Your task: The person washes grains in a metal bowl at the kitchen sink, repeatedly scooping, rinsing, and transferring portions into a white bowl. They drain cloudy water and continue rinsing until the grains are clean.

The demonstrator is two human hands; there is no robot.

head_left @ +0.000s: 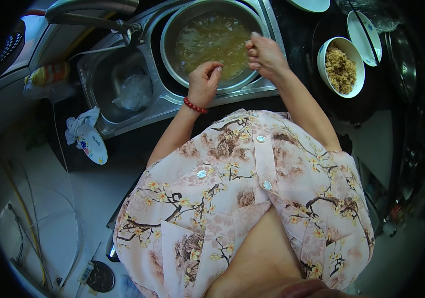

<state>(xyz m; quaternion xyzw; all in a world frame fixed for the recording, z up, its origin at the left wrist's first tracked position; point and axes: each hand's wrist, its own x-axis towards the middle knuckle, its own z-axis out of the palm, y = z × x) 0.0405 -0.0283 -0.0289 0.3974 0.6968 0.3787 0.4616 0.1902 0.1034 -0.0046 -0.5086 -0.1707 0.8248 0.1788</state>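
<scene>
A round metal basin [167, 63] sits in the right bowl of a steel double sink [89, 93]. Cloudy yellowish water [212, 44] fills much of it, with pale bits or ripples in it that I cannot make out. At the basin's near rim is my left hand [204, 82], a red bead bracelet [195, 106] on its wrist, thumb and fingertips drawn together. My right hand [268, 56] hovers over the right rim with its fingers curled in. Whether either hand pinches something small cannot be seen.
A white bowl [322, 70] of brown crumbly food stands at right, beside an oval dish [355, 28] with dark chopsticks [368, 41] across it. The faucet [123, 31] rises behind the left bowl, which holds a clear plastic bag [134, 93]. A floral plate [92, 144] and cloth [80, 124] lie left.
</scene>
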